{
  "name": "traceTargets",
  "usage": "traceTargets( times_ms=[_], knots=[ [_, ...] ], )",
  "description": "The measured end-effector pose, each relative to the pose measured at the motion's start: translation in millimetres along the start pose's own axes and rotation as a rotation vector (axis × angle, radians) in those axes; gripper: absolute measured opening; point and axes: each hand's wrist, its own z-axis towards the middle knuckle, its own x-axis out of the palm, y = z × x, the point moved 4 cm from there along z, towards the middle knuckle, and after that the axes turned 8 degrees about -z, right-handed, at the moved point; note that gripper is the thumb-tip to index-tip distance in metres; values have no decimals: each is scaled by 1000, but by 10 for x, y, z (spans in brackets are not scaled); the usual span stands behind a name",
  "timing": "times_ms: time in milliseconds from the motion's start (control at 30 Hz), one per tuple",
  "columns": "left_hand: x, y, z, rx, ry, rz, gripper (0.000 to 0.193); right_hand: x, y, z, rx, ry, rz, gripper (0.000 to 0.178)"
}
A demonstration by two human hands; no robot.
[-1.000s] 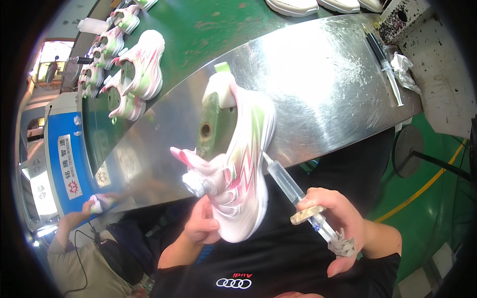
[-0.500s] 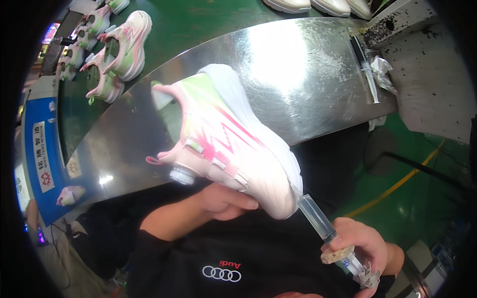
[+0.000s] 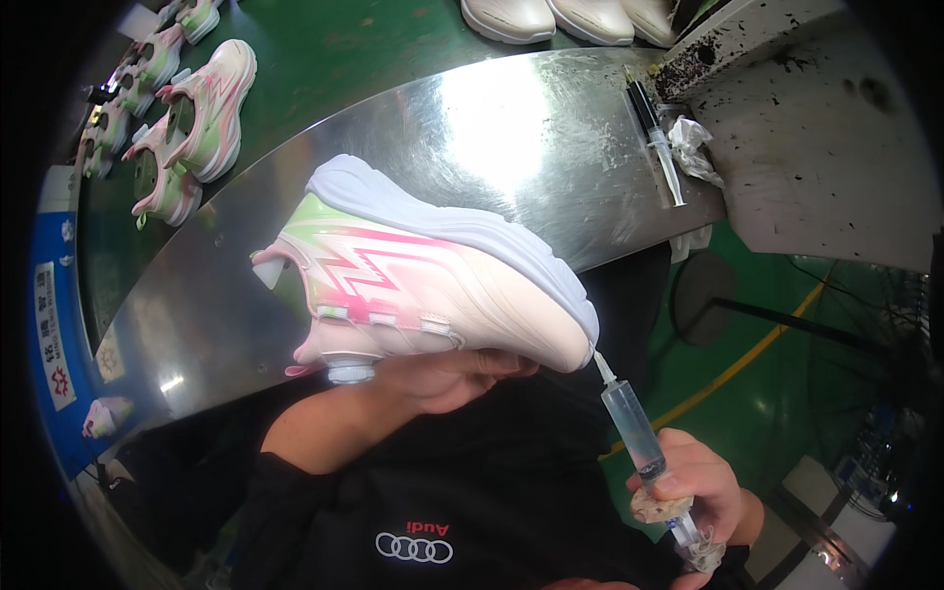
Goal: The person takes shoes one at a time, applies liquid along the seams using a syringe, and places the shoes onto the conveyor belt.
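A pink, white and pale green sneaker (image 3: 413, 280) with a thick white sole lies tilted on its side in the air, sole facing away from me. My left hand (image 3: 447, 379) grips it from below; part of that hand is hidden behind the upper. At the toe, a clear syringe (image 3: 632, 425) points its white tip at the seam between sole and upper, apparently touching it. My right hand (image 3: 693, 482) is closed around the syringe's rear end, where a tan wrapping covers the flange and a crumpled wrap covers the plunger end.
Beneath is a shiny metal worktop (image 3: 423, 128) with a curved edge. A second syringe (image 3: 657, 143) lies at its right beside crumpled white tissue (image 3: 693, 149). Similar sneakers (image 3: 211, 108) stand on the green surface at the left; pale shoes (image 3: 590, 20) stand at the back.
The sneaker has rolled so its side faces up more and its toe sits higher. The syringe tip has followed along the toe seam. The whole view has shifted slightly.
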Motion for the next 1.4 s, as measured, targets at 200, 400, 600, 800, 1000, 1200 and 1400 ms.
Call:
traceTargets(
  times_ms=[200,400,600,800,1000,1200,1400],
  knots=[
    [23,-3,89,22,13,-5,37,83,25,86,-15,-47,-154,75],
    [87,-50,160,38,17,3,30,146,-45,88,-59,-18,-319,65],
    [111,-56,194,49,38,-27,26,265,-14,247,-136,-128,-501,67],
    [133,-59,167,37,32,-53,21,317,-62,248,-200,-156,-641,61],
    [165,-75,152,19,43,-60,25,364,-96,260,-231,-145,-746,58],
    [275,-91,142,39,24,-2,38,409,-132,269,-264,-147,-826,56],
    [314,-88,125,39,39,-21,39,434,-157,260,-285,-152,-867,55]
  ],
)
